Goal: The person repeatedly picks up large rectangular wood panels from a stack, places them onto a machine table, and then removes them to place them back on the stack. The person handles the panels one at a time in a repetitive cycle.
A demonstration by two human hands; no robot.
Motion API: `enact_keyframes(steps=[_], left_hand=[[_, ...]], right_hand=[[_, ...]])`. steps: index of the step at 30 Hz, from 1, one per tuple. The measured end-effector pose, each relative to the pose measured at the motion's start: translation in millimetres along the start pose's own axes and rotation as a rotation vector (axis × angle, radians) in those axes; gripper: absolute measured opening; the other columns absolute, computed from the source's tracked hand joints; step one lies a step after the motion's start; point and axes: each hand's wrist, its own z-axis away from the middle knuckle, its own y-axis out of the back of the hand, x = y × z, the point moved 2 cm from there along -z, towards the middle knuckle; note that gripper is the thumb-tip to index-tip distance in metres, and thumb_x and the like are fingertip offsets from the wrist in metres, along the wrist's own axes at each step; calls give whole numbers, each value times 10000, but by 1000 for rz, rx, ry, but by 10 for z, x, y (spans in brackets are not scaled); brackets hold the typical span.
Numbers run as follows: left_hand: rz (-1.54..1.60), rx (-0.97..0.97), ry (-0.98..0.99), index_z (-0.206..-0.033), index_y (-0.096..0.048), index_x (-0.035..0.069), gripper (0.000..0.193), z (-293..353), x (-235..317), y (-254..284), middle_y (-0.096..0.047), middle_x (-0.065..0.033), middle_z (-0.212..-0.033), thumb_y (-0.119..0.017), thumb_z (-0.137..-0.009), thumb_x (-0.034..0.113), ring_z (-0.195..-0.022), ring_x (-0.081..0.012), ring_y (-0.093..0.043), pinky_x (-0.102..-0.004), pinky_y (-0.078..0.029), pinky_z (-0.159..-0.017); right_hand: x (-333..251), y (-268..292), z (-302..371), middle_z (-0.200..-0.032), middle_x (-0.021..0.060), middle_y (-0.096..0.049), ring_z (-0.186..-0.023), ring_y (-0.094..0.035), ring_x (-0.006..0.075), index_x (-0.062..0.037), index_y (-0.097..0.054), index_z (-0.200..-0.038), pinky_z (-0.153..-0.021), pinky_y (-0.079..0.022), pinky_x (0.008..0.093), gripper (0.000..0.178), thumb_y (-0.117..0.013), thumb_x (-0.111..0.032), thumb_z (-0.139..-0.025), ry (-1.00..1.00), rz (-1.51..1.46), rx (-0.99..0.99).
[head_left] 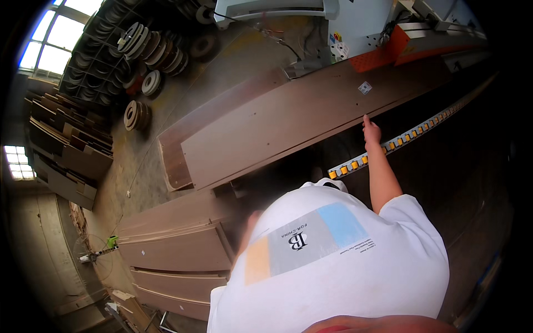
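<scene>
A long brown board [266, 127] with small drilled holes and a white label lies slanting across the upper middle, its far right part beside the orange machine part. My right hand [372, 134] is at the board's near edge, fingers closed about the edge with one digit showing on top. Some of its fingers are hidden. Of my left arm [247, 228] only a blurred strip shows beside the white shirt; the left hand itself is hidden. Beneath the long board, another brown board [172, 164] sticks out on the left.
A rail with yellow rollers [383, 150] runs by my right forearm. Stacked brown boards [172, 250] lie at lower left. An orange guard [397, 44] belongs to the machine at upper right. Rolls of edging strip [137, 115] stand on the floor, with more boards [66, 144] leaning far left.
</scene>
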Motion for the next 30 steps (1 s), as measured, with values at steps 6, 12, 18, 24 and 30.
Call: enact_keyframes(steps=[6,12,18,24,30], left_hand=[[58,22,-14,-1127,-679,35,346,310,-95,191,-699,-154,-1087,-624,-926,312,-1026,-251,-647,-365,-499,-893],[154,79,20,-1134,-677,32,356,875,-371,373,-702,-151,-1088,-616,-930,318,-1019,-252,-650,-365,-500,-887],[235,59,95,-1108,-685,13,342,1097,-1505,422,-710,-123,-1048,-628,-933,301,-958,-222,-648,-351,-506,-844],[692,97,79,-1069,-697,2,296,1054,-2713,158,-712,-67,-1005,-645,-941,263,-898,-154,-632,-320,-511,-794],[451,128,111,-1036,-697,-9,295,1191,-2325,329,-707,-65,-951,-630,-921,255,-867,-134,-625,-299,-508,-765]], right_hand=[[215,-593,642,-597,-15,-515,-496,-428,74,-67,-637,-758,-450,-298,260,494,-668,-543,-886,45,105,-161],[355,-1284,1485,-595,-28,-519,-497,-414,67,-69,-656,-775,-464,-301,266,461,-665,-513,-898,44,179,-381],[374,-1779,2239,-650,21,-609,-621,-543,113,-53,-703,-789,-615,-422,295,469,-662,-507,-899,28,330,-562],[453,-2163,2715,-635,3,-586,-529,-464,108,-81,-688,-792,-490,-345,291,445,-647,-509,-907,4,366,-712],[449,-2394,2879,-646,-23,-520,-503,-385,98,-95,-663,-835,-446,-300,274,386,-600,-457,-954,-104,271,-740]])
